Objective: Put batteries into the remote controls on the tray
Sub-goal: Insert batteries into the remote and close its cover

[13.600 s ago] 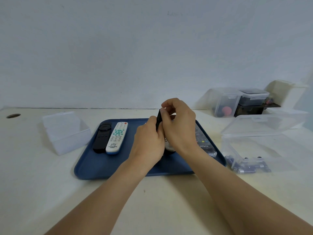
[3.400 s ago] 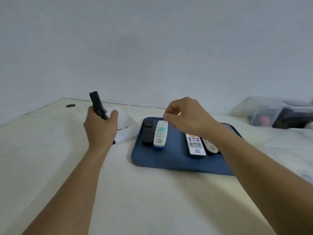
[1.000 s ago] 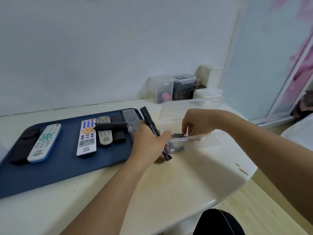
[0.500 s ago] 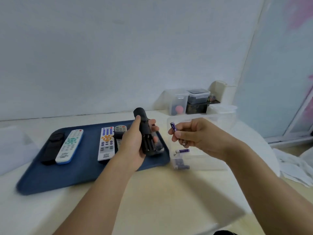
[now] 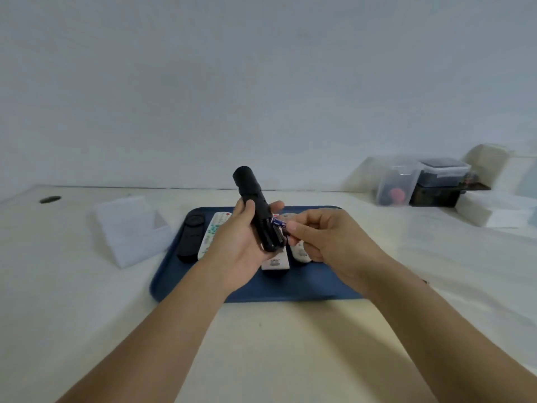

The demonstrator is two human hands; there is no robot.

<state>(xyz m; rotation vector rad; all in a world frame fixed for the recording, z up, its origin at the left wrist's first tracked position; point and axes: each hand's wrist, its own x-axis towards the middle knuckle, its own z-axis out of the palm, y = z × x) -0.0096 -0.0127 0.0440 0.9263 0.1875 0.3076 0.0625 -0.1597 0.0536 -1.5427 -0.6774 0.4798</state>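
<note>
Left hand (image 5: 242,242) raised, fingers curled in a grip — right hand (image 5: 325,237) beside it, fingertips pinched.

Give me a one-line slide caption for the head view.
Left hand holds a black remote above the blue tray while the right hand brings a battery to its open compartment.

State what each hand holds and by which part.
The left hand grips the black remote around its lower half, top end up. The right hand pinches a small battery by one end at the fingertips, beside the remote's open compartment.
</note>
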